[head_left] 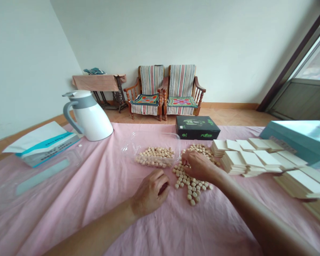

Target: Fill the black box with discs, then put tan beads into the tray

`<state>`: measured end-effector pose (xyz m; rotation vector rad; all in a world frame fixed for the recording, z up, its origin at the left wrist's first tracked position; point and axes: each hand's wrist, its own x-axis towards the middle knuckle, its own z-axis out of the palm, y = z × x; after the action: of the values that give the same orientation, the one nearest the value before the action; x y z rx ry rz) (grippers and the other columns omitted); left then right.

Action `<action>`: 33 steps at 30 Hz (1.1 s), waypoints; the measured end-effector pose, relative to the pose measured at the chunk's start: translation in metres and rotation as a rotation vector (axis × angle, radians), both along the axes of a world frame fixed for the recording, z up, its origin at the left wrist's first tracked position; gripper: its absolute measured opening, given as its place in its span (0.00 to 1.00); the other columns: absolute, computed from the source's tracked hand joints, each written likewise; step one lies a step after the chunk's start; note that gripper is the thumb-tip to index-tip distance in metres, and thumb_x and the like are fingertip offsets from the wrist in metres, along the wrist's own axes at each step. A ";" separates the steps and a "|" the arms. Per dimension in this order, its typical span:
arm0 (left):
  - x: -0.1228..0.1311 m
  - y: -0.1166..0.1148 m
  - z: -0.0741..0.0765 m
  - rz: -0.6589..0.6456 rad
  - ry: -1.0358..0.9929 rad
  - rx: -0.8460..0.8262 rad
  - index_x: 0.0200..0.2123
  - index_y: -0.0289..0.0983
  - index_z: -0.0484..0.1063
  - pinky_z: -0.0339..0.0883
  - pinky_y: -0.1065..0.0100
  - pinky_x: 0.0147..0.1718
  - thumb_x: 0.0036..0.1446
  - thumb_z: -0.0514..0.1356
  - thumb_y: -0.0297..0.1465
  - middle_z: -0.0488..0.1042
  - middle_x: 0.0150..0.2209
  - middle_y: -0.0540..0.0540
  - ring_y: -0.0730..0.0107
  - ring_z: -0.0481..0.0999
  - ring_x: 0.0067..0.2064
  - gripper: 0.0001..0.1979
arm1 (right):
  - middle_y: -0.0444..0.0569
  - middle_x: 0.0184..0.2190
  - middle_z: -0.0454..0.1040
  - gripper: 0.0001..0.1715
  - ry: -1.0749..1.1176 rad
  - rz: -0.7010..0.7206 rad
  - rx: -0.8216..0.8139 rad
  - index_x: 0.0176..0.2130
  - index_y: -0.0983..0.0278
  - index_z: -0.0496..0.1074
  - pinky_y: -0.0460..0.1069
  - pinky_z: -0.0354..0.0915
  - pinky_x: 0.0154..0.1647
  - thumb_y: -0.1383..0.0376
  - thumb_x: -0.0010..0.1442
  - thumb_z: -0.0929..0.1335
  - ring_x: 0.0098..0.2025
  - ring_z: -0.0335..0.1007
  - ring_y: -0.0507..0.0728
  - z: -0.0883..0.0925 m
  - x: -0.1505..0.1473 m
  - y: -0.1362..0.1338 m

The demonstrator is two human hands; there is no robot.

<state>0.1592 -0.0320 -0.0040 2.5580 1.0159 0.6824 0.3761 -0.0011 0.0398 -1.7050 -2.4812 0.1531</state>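
Note:
Small round pale wooden pieces, like beads or buttons, lie in a loose pile (194,188) on the pink cloth. My right hand (198,165) reaches into this pile, fingers bent down and pressed together; whatever is between the fingertips is hidden. Beside the pile, my left hand (152,190) rests low over the cloth with its fingers curled in, and the inside of the palm does not show. Just beyond it stands a clear plastic container (128,145) holding many of the same wooden pieces (156,153).
Stacks of pale rectangular cards (233,161) stand right, before a light blue box (296,131). A black box (197,128) sits behind the pile. To the left are a white-grey jug (92,117), a tissue pack (48,144) and a clear lid (42,177).

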 end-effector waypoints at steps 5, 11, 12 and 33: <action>0.001 0.000 0.004 0.004 0.006 -0.015 0.33 0.36 0.69 0.62 0.66 0.38 0.58 0.54 0.25 0.68 0.34 0.46 0.66 0.67 0.38 0.05 | 0.53 0.32 0.74 0.11 0.023 0.008 0.025 0.32 0.66 0.71 0.47 0.56 0.34 0.72 0.46 0.63 0.36 0.68 0.56 -0.007 0.000 0.004; 0.001 -0.001 0.004 -0.011 -0.026 -0.006 0.33 0.36 0.69 0.62 0.66 0.40 0.58 0.53 0.24 0.69 0.35 0.45 0.66 0.68 0.40 0.06 | 0.48 0.27 0.69 0.07 0.194 -0.079 0.113 0.28 0.65 0.67 0.46 0.55 0.30 0.73 0.45 0.63 0.30 0.64 0.52 0.010 0.013 0.008; 0.001 -0.001 0.003 -0.013 -0.027 -0.004 0.33 0.36 0.69 0.62 0.66 0.40 0.58 0.53 0.24 0.69 0.35 0.46 0.66 0.68 0.40 0.06 | 0.46 0.27 0.68 0.06 0.260 -0.085 0.145 0.28 0.64 0.67 0.45 0.56 0.30 0.72 0.45 0.63 0.29 0.64 0.51 0.014 0.014 0.009; 0.001 0.000 0.001 -0.019 -0.018 -0.005 0.33 0.36 0.69 0.63 0.66 0.38 0.56 0.54 0.23 0.69 0.34 0.46 0.66 0.68 0.39 0.06 | 0.54 0.39 0.75 0.16 -0.011 0.112 -0.132 0.37 0.67 0.73 0.50 0.61 0.44 0.77 0.48 0.64 0.43 0.70 0.59 0.027 0.014 -0.010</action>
<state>0.1604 -0.0316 -0.0029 2.5493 0.9844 0.6960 0.3904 -0.0109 0.0671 -1.6173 -2.6294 0.3261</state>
